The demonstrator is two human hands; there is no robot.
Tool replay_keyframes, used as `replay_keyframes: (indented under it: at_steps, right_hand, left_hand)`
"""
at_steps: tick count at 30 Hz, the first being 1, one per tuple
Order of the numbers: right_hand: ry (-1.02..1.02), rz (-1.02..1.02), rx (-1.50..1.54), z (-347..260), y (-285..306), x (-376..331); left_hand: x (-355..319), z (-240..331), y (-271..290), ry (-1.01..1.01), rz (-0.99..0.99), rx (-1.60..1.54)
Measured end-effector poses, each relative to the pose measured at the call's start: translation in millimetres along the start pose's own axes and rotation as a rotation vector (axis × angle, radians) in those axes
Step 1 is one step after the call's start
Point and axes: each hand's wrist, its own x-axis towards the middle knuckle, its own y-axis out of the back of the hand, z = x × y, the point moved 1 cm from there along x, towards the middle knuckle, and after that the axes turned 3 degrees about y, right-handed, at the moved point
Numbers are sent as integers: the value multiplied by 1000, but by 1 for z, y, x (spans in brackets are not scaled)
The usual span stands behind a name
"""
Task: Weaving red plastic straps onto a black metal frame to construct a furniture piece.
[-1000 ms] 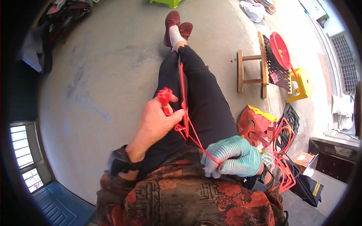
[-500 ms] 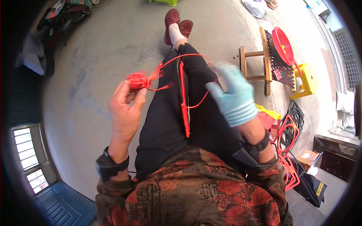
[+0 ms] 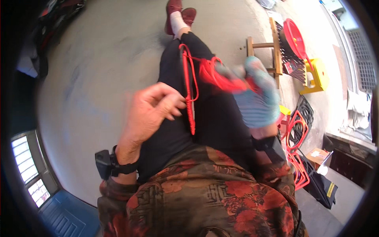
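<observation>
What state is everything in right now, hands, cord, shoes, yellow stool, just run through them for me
Left hand: bare, fingers bent, near the wrapped strip; contact unclear
Right hand: gloved, blurred, closed on the red cord bundle
Red cord bundle: loosely looped, blurred
Wrapped strip: bound in tight red coils along its lower part
Shoes: worn on the feet
Yellow stool: apparently standing upright

Red cord (image 3: 215, 77), blue striped glove (image 3: 256, 112), black trousers (image 3: 219, 114), dark red-flowered shirt (image 3: 193, 189)
</observation>
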Motion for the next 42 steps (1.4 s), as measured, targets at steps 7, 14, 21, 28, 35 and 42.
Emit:
replay_keyframes:
  at_steps: [7,14,21,28,35,42]
  right_hand:
    - [-515,-324,-108,-9,-24,-58]
    - [15,-239,-1428,43,3,-31]
    - [38,-214,-1721,71,-6,-31]
    - [130,-163,-1718,82,-1,-37]
    - [-146,-83,-1137,62,5,-25]
    - [467,39,-1297,5,-2,1]
  left_hand:
    - [-8,5,-26,28,-420,-931]
    - [-36,-13,15,164,-80,-1031]
    - [-64,-40,26,311,-64,-521]
    - [-85,-18,22,237,-244,-160]
    - [-73,-6,30,188,-393,-299]
    - [8,-7,6,-237,39,-157]
